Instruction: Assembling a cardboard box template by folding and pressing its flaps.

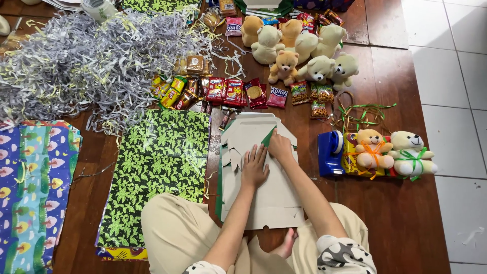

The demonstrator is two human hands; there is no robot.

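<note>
- Hidden or unclear: the flat cardboard box blank (258,187) covers a green sheet, of which only a thin strip along the blank's left edge and a small green corner (268,137) near the top show. The blank's near edge is partly masked by the person's knees and a bare foot.
- Cut off: the shredded paper pile (86,61) runs out of view at the top left; the colourful patterned paper (33,187) is cropped at the left edge.
- Left hand (253,166): palm down, fingers spread and released, pressing flat on the middle of the cardboard — not grasping anything.
- Right hand (280,145): fingers bent down onto the blank's upper part, right beside the green corner; whether they pinch a flap or only press it, I cannot tell.
- The blank lies on the wooden floor (401,213) directly in front of the seated person, between the green leaf-print wrapping paper (157,177) on the left and a blue tape dispenser (331,152) on the right.
- Surroundings: two ribbon-tied teddy bears (393,152) just beyond the dispenser; a cluster of plush bears (299,48) farther off; a row of snack packets (228,91) behind the blank; loose green ribbon (362,114) near the packets.
- Nothing lies on the blank apart from the hands.
</note>
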